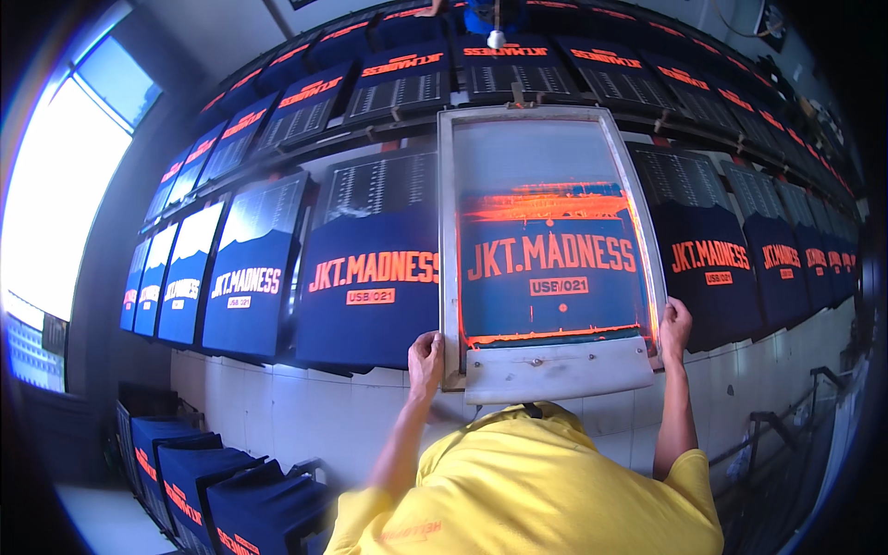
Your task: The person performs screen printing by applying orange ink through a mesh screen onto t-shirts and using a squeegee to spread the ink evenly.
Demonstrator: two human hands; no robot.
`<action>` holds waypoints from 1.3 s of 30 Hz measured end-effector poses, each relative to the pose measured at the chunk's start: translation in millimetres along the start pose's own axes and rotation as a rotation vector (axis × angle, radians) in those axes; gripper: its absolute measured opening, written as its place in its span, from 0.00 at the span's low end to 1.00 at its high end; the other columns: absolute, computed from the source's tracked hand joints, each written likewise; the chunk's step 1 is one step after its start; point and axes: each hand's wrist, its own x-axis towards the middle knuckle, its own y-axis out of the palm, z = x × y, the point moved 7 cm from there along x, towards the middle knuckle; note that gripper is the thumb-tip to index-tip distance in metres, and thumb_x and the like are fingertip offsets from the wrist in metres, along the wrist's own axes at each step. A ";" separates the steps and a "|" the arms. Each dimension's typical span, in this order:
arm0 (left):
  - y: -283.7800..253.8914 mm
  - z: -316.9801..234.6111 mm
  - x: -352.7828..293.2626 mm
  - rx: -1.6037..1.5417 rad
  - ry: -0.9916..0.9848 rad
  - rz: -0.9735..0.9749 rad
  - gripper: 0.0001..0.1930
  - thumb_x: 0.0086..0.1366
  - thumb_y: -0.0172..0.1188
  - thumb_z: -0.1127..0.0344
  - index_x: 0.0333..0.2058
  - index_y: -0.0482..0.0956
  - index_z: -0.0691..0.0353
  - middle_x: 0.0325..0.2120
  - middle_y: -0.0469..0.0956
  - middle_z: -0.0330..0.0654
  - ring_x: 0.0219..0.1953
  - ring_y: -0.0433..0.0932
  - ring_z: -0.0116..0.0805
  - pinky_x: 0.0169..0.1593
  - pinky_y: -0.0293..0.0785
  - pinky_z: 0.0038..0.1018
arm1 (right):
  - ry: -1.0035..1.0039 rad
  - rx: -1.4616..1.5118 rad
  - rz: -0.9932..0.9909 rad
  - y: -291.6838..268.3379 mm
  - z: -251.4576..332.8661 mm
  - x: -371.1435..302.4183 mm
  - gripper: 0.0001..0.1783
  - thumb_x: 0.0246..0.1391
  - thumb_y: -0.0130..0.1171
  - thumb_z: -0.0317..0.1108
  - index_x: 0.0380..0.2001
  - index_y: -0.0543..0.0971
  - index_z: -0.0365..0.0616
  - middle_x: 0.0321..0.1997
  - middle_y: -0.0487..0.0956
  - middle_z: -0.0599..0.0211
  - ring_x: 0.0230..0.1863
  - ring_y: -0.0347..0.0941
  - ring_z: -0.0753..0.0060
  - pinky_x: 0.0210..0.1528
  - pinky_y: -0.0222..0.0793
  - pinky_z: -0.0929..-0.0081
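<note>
Frame (448, 231) is in the mid of the front row, right in front of the person. L hand (426, 361) is at its near L corner, fingers curled in, gripping the edge. R hand (676, 319) is a bit farther up the R side, bent round that edge and gripping too. So both hands hold it, one per side. Arms reach fwd, wide apart; L forearm slants in a bit, R forearm goes almost straight up.

The frame's long side runs near to far, away from the body. Its far end, w/ the clamp (520, 96), points at the back row; the near end points at the yellow top (564, 472), close by. Can't tell if it lies flat or is up a bit.

Squeegee (560, 372) sits across the near end, long side L to R, i.e. crosswise to the frame. It's pale w/ small bolts. Just past it is a thin line of wet-looking orange ink (555, 336); a fatter orange band is farther up the mesh.

Navy shirts w/ orange print are on each side, e.g. the L shirt (370, 319) & R shirt (708, 287), on dark boards (388, 185). More shirts are in the back row & low L. Bright window (55, 166) is far L.
</note>
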 end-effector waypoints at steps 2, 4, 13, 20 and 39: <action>-29.0 2.9 1.9 -0.006 0.028 -0.029 0.17 0.71 0.55 0.61 0.45 0.80 0.73 0.33 0.82 0.45 0.36 0.78 0.29 0.43 0.74 0.27 | 0.017 0.027 -0.008 13.5 8.3 -19.3 0.15 0.64 0.53 0.29 0.47 0.80 0.30 0.39 0.83 0.54 0.40 0.79 0.67 0.47 0.73 0.71; -66.1 16.9 13.3 -0.019 0.026 -0.079 0.17 0.72 0.55 0.61 0.45 0.80 0.73 0.34 0.82 0.45 0.37 0.78 0.29 0.43 0.74 0.27 | 0.024 0.045 0.020 37.1 36.5 -42.4 0.15 0.64 0.52 0.29 0.48 0.80 0.31 0.40 0.83 0.55 0.41 0.79 0.68 0.48 0.72 0.72; -261.6 67.6 55.6 0.013 0.015 -0.189 0.17 0.72 0.56 0.61 0.45 0.80 0.72 0.34 0.83 0.45 0.36 0.78 0.28 0.42 0.74 0.25 | -0.006 0.077 0.051 162.9 142.3 -173.1 0.14 0.60 0.54 0.27 0.46 0.81 0.32 0.41 0.84 0.52 0.43 0.81 0.65 0.48 0.74 0.71; -346.4 95.1 98.8 0.181 0.069 -0.210 0.17 0.70 0.56 0.60 0.40 0.82 0.72 0.28 0.81 0.48 0.30 0.77 0.28 0.37 0.72 0.28 | 0.036 0.099 0.087 229.5 187.3 -228.2 0.14 0.59 0.55 0.26 0.46 0.81 0.32 0.40 0.84 0.51 0.43 0.81 0.64 0.48 0.74 0.71; -372.9 110.3 159.2 0.248 0.095 -0.162 0.20 0.68 0.55 0.57 0.40 0.83 0.72 0.27 0.82 0.54 0.30 0.80 0.41 0.39 0.73 0.34 | -0.007 0.056 0.046 275.4 224.4 -233.2 0.13 0.61 0.53 0.25 0.45 0.80 0.30 0.41 0.84 0.53 0.42 0.80 0.66 0.48 0.73 0.72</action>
